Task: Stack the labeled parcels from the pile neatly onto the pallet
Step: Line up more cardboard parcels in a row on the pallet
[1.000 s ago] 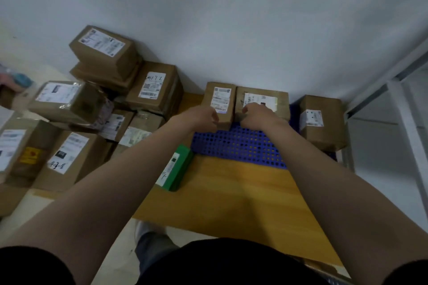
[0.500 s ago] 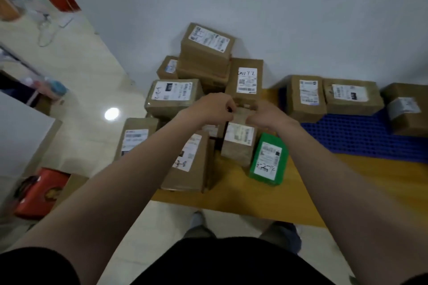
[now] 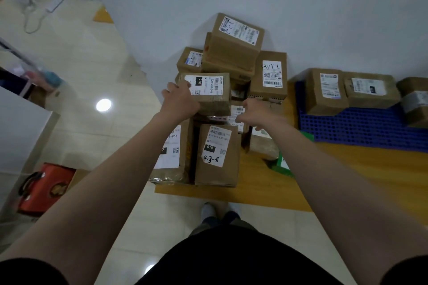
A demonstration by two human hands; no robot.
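A person reaches with both bare arms into a pile of labeled cardboard parcels (image 3: pixel 222 104) at the center of the frame. The left hand (image 3: pixel 179 103) presses against the left face of a brown parcel marked "220" (image 3: pixel 209 93), fingers curled around its near corner, gripping it. The right hand (image 3: pixel 253 112) hangs just right of that parcel with fingers spread and loosely bent, holding nothing; whether it touches the box cannot be told. Below the hands, a parcel handwritten "4-3-8" (image 3: pixel 217 152) lies on a wooden board (image 3: pixel 347 176). At the right of the frame, three parcels sit in a row along the wall on a blue perforated pallet (image 3: pixel 356 128). A green package (image 3: pixel 283 164) peeks out beneath the right forearm.
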